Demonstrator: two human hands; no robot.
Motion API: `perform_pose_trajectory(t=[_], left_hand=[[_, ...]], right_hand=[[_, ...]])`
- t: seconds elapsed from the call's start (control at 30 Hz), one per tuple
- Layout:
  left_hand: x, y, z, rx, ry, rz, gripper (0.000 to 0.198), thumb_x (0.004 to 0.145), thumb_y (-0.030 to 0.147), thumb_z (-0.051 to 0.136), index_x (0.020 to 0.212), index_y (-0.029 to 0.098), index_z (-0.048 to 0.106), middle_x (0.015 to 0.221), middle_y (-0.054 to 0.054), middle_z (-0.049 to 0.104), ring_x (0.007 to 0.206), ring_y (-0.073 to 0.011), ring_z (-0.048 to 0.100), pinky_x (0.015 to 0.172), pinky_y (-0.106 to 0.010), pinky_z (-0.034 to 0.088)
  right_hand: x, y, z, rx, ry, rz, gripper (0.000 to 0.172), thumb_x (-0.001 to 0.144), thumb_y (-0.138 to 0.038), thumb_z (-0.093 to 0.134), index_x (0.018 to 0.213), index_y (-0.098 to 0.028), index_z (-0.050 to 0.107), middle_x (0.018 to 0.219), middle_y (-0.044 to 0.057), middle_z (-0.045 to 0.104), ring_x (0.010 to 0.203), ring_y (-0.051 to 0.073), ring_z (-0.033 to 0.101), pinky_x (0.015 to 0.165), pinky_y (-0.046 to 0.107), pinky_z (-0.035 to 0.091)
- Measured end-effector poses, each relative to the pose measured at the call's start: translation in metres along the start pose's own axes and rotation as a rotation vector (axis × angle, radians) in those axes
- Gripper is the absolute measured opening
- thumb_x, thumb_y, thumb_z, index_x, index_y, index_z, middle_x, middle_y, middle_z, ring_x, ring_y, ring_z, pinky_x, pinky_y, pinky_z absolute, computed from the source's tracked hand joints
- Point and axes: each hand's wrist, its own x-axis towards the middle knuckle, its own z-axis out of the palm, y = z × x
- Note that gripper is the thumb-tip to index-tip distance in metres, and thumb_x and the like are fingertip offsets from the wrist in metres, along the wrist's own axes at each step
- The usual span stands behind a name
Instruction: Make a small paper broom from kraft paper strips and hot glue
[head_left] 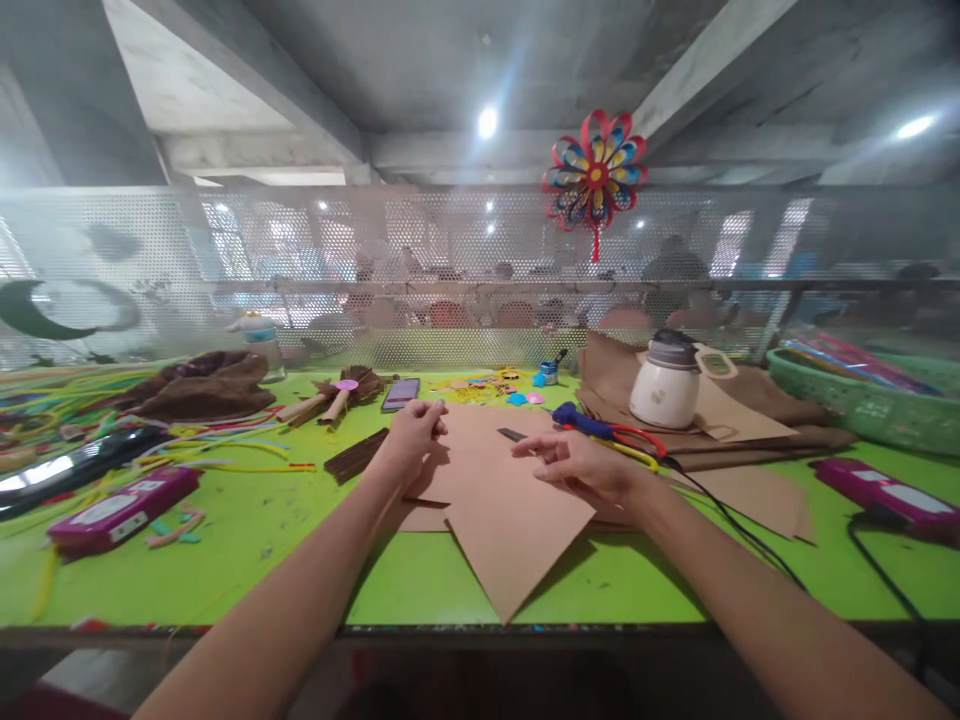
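Note:
A sheet of tan craft paper (517, 545) lies in front of me, one corner pointing toward the table edge, with more tan paper under it. My left hand (420, 435) rests at the sheet's left side with its fingers curled together; anything in them is hidden. Above the sheet is my right hand (581, 465), its fingers loosely apart. By its fingertips is a small dark strip (512, 435); I cannot tell if they touch. Just beyond that hand are a blue tool (576, 417), perhaps a glue gun, and red and yellow handles (637, 447).
A white jar (664, 385) stands on brown material (611, 385) at right, near a green basket (885, 400). Purple power strips (124, 510) lie on both sides. A phone (401, 394), a dark brown folded piece (355, 455) and coloured strips are at left. A black cord (739, 525) crosses the right.

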Motion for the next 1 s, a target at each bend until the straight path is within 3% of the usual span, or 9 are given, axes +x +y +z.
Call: perform_pose_trajectory(t=[0.13, 0.27, 0.43, 0.67, 0.83, 1.0], left_hand=[[-0.006, 0.006, 0.003, 0.111, -0.034, 0.042, 0.029, 0.077, 0.044, 0.053, 0.064, 0.019, 0.049, 0.049, 0.003, 0.049, 0.045, -0.0104, 0.044, 0.045, -0.022, 0.031], [-0.019, 0.023, 0.006, 0.216, -0.127, 0.090, 0.037, 0.082, 0.042, 0.047, 0.053, 0.020, 0.043, 0.046, 0.002, 0.048, 0.045, -0.0117, 0.043, 0.048, -0.025, 0.032], [-0.029, 0.040, 0.010, 0.282, -0.195, 0.121, 0.045, 0.086, 0.041, 0.041, 0.046, 0.022, 0.039, 0.043, 0.001, 0.045, 0.044, -0.0130, 0.041, 0.050, -0.026, 0.033], [-0.027, 0.034, 0.008, 0.292, -0.229, 0.119, 0.040, 0.082, 0.042, 0.051, 0.049, 0.020, 0.046, 0.046, 0.002, 0.049, 0.044, -0.0116, 0.041, 0.050, -0.025, 0.032], [-0.025, 0.026, 0.006, 0.106, -0.318, 0.071, 0.034, 0.077, 0.043, 0.059, 0.053, 0.020, 0.050, 0.053, -0.001, 0.055, 0.051, -0.0133, 0.049, 0.054, -0.024, 0.038], [-0.018, 0.026, 0.009, 0.075, -0.249, 0.073, 0.043, 0.081, 0.046, 0.053, 0.047, 0.021, 0.046, 0.045, 0.001, 0.046, 0.049, -0.0144, 0.051, 0.055, -0.027, 0.039]], right_hand=[[-0.005, -0.007, 0.003, 0.069, -0.065, 0.026, 0.042, 0.068, -0.021, 0.072, 0.109, -0.014, 0.065, 0.065, -0.003, 0.053, 0.057, 0.008, 0.047, 0.052, 0.022, 0.037], [-0.005, -0.008, -0.002, 0.184, -0.092, 0.059, 0.052, 0.064, -0.021, 0.076, 0.114, -0.013, 0.062, 0.090, 0.006, 0.064, 0.074, 0.014, 0.059, 0.066, 0.027, 0.048], [-0.004, -0.007, -0.008, 0.187, -0.066, 0.058, 0.055, 0.063, -0.022, 0.078, 0.115, -0.012, 0.062, 0.095, 0.009, 0.065, 0.079, 0.016, 0.061, 0.069, 0.029, 0.050], [-0.006, -0.009, -0.008, 0.231, -0.057, 0.035, 0.046, 0.065, -0.018, 0.075, 0.110, -0.014, 0.065, 0.093, 0.007, 0.066, 0.075, 0.013, 0.061, 0.066, 0.025, 0.048], [-0.006, -0.010, -0.013, 0.347, -0.020, 0.028, 0.048, 0.064, -0.015, 0.074, 0.111, -0.015, 0.063, 0.101, 0.008, 0.067, 0.078, 0.014, 0.064, 0.069, 0.027, 0.049], [0.000, -0.001, -0.012, 0.351, -0.019, 0.019, 0.049, 0.065, -0.016, 0.074, 0.112, -0.014, 0.063, 0.100, 0.009, 0.067, 0.079, 0.015, 0.063, 0.070, 0.027, 0.049]])
